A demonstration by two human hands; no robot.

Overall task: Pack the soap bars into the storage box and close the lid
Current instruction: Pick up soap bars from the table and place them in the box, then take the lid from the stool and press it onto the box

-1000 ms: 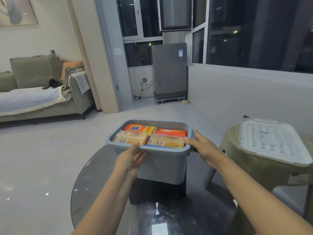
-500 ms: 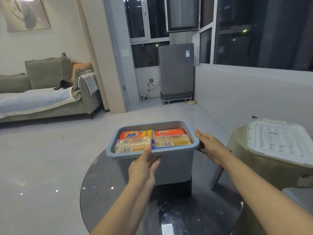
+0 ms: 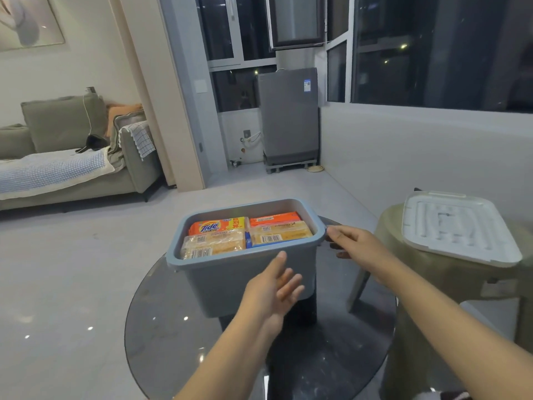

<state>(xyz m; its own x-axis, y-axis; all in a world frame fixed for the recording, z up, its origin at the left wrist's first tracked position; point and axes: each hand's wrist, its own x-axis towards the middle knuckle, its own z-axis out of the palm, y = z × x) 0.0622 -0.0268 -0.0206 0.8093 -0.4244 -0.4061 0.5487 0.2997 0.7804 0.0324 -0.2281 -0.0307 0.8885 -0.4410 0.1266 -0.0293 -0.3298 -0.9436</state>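
Nearest you, your left hand (image 3: pixel 271 287) hangs with fingers spread and relaxed, just in front of the near wall of the box (image 3: pixel 248 272) and holding nothing; whether a fingertip brushes the wall is hard to tell. Your right hand (image 3: pixel 354 243) is at the box's right end, fingers curled by the rim there, though whether they actually clamp the handle or only rest against it cannot be told. The grey box stands on the round dark glass worktop (image 3: pixel 178 327), toward its far side, open on top. Inside, the soap bars (image 3: pixel 245 235) lie wrapped and packed tight, two pale yellow ones at the near side, an orange Tide packet and another orange one behind, their tops close under the rim. The white lid (image 3: pixel 458 229) lies flat on the stool (image 3: pixel 432 284) to the right, well apart from the box. The risks from here look like these: the glass is slick, so a one-sided push could slide the box toward the far edge; the lid overhangs the stool a little and a careless grab might tip it off; and any bar riding high could keep the lid from seating, so press evenly along both ends.
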